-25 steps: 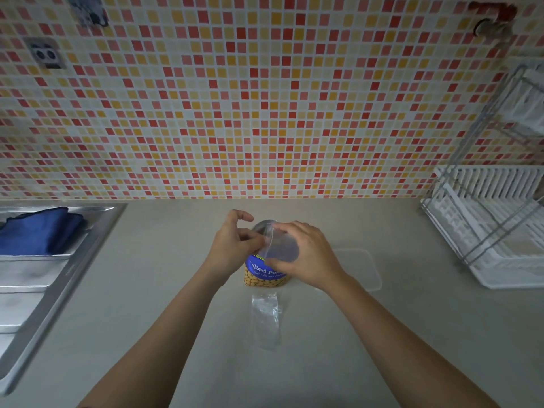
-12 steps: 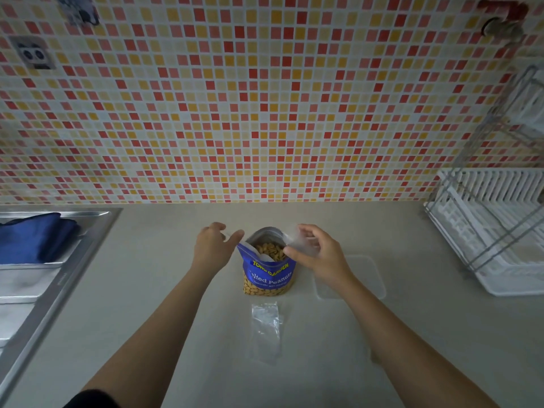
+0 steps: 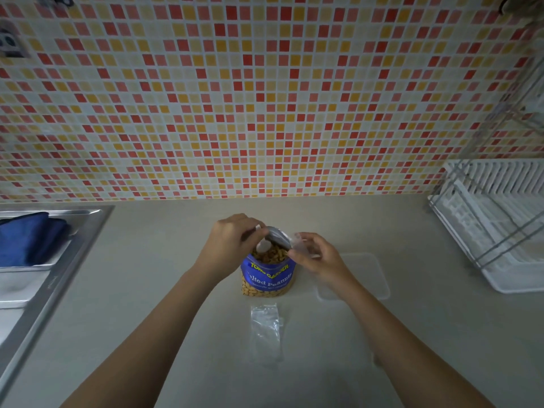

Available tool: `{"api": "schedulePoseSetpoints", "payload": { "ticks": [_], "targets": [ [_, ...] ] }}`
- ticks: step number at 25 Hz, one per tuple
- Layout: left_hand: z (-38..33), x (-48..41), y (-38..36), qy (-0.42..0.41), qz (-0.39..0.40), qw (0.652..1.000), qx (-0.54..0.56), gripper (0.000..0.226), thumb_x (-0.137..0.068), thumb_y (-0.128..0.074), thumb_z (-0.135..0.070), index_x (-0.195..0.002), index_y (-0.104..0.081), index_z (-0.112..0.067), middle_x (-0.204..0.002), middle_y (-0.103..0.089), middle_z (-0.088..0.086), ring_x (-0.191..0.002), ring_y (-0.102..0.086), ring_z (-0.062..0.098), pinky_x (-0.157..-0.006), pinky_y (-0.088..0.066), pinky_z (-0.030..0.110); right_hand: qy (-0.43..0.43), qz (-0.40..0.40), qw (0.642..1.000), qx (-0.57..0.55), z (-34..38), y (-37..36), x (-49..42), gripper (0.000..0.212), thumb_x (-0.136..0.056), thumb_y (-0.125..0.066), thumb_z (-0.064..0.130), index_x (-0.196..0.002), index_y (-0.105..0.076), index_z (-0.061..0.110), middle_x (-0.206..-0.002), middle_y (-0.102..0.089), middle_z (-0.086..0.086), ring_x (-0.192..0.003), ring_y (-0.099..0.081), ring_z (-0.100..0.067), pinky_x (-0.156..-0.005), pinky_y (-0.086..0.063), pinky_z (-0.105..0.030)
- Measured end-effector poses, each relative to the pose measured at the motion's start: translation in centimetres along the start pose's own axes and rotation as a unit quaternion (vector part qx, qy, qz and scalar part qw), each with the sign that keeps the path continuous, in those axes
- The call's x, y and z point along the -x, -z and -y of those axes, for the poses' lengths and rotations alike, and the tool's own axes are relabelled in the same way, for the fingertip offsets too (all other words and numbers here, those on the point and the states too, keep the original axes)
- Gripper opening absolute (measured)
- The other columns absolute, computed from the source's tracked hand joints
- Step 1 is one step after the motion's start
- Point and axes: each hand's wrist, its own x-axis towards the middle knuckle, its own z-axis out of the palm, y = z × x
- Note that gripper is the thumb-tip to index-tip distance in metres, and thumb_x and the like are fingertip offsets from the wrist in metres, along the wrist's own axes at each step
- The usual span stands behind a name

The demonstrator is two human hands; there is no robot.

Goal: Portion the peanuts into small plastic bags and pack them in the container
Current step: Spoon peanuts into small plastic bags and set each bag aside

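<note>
A blue salted-peanuts bag (image 3: 268,278) stands open on the counter, with peanuts (image 3: 269,255) showing at its mouth. My left hand (image 3: 228,245) is over the mouth and grips what looks like a white spoon (image 3: 263,245), whose bowl dips into the peanuts. My right hand (image 3: 316,256) pinches a small clear plastic bag (image 3: 299,242) just right of the opening. More empty clear bags (image 3: 265,329) lie flat in front of the peanut bag. A clear rectangular container (image 3: 368,275) sits to the right, partly hidden behind my right wrist.
A steel sink (image 3: 50,278) fills the left side, with a blue cloth (image 3: 29,240) on its drainer. A white dish rack (image 3: 497,225) stands at the right against the mosaic-tiled wall (image 3: 265,98). The beige counter (image 3: 176,348) runs between them.
The clear piece that covered the bag's mouth has come away with my right hand. My left hand moved from beside the bag to over its mouth and now grips the spoon.
</note>
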Motion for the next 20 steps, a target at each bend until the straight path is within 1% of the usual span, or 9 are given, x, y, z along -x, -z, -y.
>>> {"api": "schedulePoseSetpoints", "payload": {
  "ticks": [2, 4, 6, 8, 10, 14, 15, 17, 20],
  "targets": [
    [0.4, 0.0, -0.1, -0.015, 0.013, 1.000, -0.020, 0.016, -0.087, -0.059, -0.020, -0.086, -0.072, -0.010, -0.070, -0.069, 0.005, -0.060, -0.057, 0.014, -0.058, -0.036, 0.009, -0.005, 0.002, 1.000, 0.000, 0.0, 0.1, 0.0, 0.038, -0.067, -0.076, 0.045, -0.100, -0.056, 0.039, -0.106, -0.063, 0.009, -0.098, -0.059, -0.006, -0.066, -0.046, -0.008],
    [1.1, 0.0, -1.0, 0.088, -0.008, 0.996, 0.006, 0.017, -0.088, -0.058, -0.017, -0.085, -0.071, -0.007, -0.070, -0.070, 0.008, -0.060, -0.060, 0.019, -0.056, -0.041, 0.015, -0.009, 0.004, 1.000, -0.005, -0.1, 0.2, -0.1, 0.041, -0.068, -0.075, 0.047, -0.102, -0.055, 0.039, -0.108, -0.062, 0.010, -0.100, -0.059, -0.006, -0.067, -0.046, -0.011],
    [2.0, -0.2, -1.9, 0.223, -0.040, 0.973, 0.038, 0.023, -0.089, -0.054, -0.016, -0.081, -0.069, -0.001, -0.069, -0.071, 0.013, -0.063, -0.064, 0.028, -0.061, -0.052, 0.030, -0.014, 0.010, 1.000, -0.002, 0.1, 0.2, 0.0, 0.042, -0.071, -0.074, 0.044, -0.107, -0.053, 0.037, -0.108, -0.060, 0.014, -0.102, -0.057, -0.003, -0.070, -0.043, -0.012],
    [2.7, -0.6, -2.3, 0.294, -0.052, 0.954, 0.037, 0.028, -0.088, -0.052, -0.017, -0.076, -0.066, 0.004, -0.068, -0.069, 0.020, -0.065, -0.065, 0.035, -0.066, -0.055, 0.043, -0.017, 0.010, 1.000, -0.005, 0.2, 0.2, 0.0, 0.046, -0.067, -0.073, 0.047, -0.107, -0.053, 0.038, -0.108, -0.059, 0.014, -0.103, -0.056, -0.004, -0.072, -0.042, -0.013],
    [2.4, -0.9, -2.4, 0.305, -0.055, 0.950, 0.032, 0.028, -0.088, -0.051, -0.017, -0.076, -0.065, 0.005, -0.069, -0.068, 0.020, -0.066, -0.064, 0.035, -0.065, -0.055, 0.042, -0.017, 0.011, 1.000, -0.005, 0.2, 0.2, 0.0, 0.046, -0.065, -0.072, 0.049, -0.105, -0.052, 0.039, -0.110, -0.060, 0.011, -0.103, -0.057, -0.006, -0.071, -0.042, -0.014],
    [0.6, -0.5, -2.8, 0.203, 0.007, 0.978, 0.037, 0.021, -0.092, -0.053, -0.021, -0.090, -0.067, -0.005, -0.071, -0.070, 0.012, -0.064, -0.065, 0.026, -0.065, -0.053, 0.034, -0.022, 0.010, 1.000, -0.011, 0.4, 0.2, 0.1, 0.035, -0.074, -0.072, 0.039, -0.103, -0.053, 0.037, -0.109, -0.061, 0.009, -0.099, -0.059, -0.006, -0.061, -0.045, -0.009],
    [0.5, -0.4, -3.1, 0.208, 0.017, 0.977, 0.043, 0.022, -0.092, -0.053, -0.021, -0.089, -0.067, -0.005, -0.070, -0.071, 0.012, -0.065, -0.066, 0.026, -0.067, -0.054, 0.034, -0.024, 0.011, 1.000, -0.017, 0.4, 0.3, 0.2, 0.035, -0.075, -0.072, 0.037, -0.104, -0.052, 0.037, -0.110, -0.061, 0.008, -0.098, -0.058, -0.005, -0.059, -0.045, -0.007],
    [1.0, -0.5, -3.3, 0.302, -0.008, 0.949, 0.091, 0.025, -0.091, -0.053, -0.020, -0.078, -0.068, -0.004, -0.068, -0.071, 0.014, -0.069, -0.067, 0.028, -0.074, -0.055, 0.037, -0.030, 0.016, 0.999, -0.020, 0.6, 0.2, 0.3, 0.038, -0.076, -0.071, 0.036, -0.108, -0.051, 0.035, -0.110, -0.059, 0.009, -0.097, -0.056, -0.001, -0.057, -0.044, -0.004],
    [1.8, -0.2, -3.3, 0.448, -0.052, 0.868, 0.207, 0.028, -0.089, -0.054, -0.017, -0.063, -0.063, -0.013, -0.060, -0.067, 0.008, -0.066, -0.063, 0.025, -0.081, -0.056, 0.040, -0.034, 0.011, 0.999, -0.010, 0.4, 0.3, 0.3, 0.040, -0.076, -0.072, 0.037, -0.110, -0.050, 0.034, -0.114, -0.057, 0.008, -0.100, -0.054, -0.001, -0.060, -0.044, -0.005]
  ]
}}
